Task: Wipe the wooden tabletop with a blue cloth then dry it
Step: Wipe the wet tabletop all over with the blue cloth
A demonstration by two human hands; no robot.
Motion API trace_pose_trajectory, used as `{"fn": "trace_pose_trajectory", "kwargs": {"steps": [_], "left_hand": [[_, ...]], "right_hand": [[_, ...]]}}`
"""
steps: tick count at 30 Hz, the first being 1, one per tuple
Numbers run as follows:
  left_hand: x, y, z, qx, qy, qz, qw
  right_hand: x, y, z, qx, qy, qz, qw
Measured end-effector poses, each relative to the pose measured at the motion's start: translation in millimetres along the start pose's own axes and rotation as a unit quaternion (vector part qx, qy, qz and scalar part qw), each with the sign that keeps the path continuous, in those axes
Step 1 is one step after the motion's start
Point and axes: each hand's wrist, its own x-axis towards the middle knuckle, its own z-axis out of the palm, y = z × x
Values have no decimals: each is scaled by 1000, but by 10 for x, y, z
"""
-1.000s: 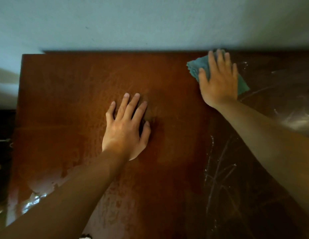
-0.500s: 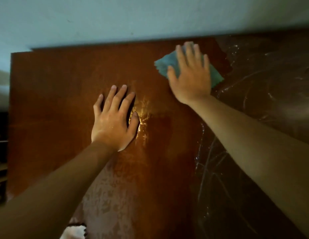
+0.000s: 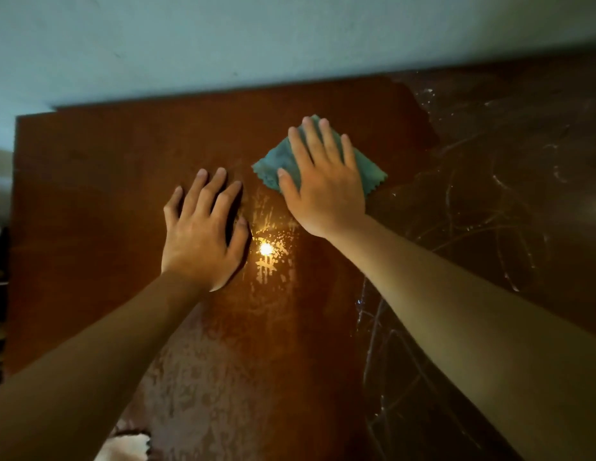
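The reddish-brown wooden tabletop (image 3: 100, 181) fills the view, wet and streaked in the middle and on the right. A small blue cloth (image 3: 276, 163) lies flat on it near the centre back. My right hand (image 3: 326, 184) presses down on the cloth with straight, spread fingers, covering most of it. My left hand (image 3: 203, 234) rests flat on the bare wood just left of the cloth, fingers straight. A bright light glints off the wet wood between the two hands.
A pale wall (image 3: 256, 38) runs along the table's far edge. The table's left edge (image 3: 13, 227) drops to dark shelving. The right part of the top (image 3: 506, 194) looks darker with white streaks. A pale object (image 3: 130, 447) peeks in at the bottom.
My right hand has slid the blue cloth leftward and toward me, from the far right back to beside my left hand. The left hand stays planted on the wood.
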Motion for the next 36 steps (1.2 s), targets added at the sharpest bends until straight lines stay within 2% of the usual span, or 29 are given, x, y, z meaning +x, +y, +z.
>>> {"fn": "trace_pose_trajectory", "kwargs": {"steps": [2, 6, 10, 12, 14, 18, 24, 27, 32, 36], "left_hand": [[9, 38, -30, 8, -5, -9, 1000], [80, 298, -68, 11, -8, -10, 1000], [75, 778, 19, -16, -11, 31, 999], [13, 973, 118, -14, -30, 22, 999], [-51, 1066, 216, 4, -41, 5, 999], [-74, 1072, 282, 15, -19, -2, 1000], [-83, 1096, 286, 24, -3, 5, 1000], [-83, 1082, 304, 29, -2, 8, 1000], [-75, 1073, 300, 36, -17, 9, 999], [-72, 1082, 308, 32, -5, 5, 999]], "right_hand": [[11, 279, -45, -10, 5, -6, 1000], [64, 1021, -187, -29, -11, 96, 995], [16, 1011, -208, -27, -7, 131, 991], [-102, 778, -177, -25, 3, 103, 994], [-291, 576, -126, -29, -7, 23, 999], [-300, 672, -85, -32, -20, -77, 996], [306, 1050, -225, -41, -28, -21, 999], [18, 968, -207, -43, -32, -28, 998], [-847, 803, -138, -41, -33, -106, 993], [-615, 860, -167, -42, -49, -109, 992]]}}
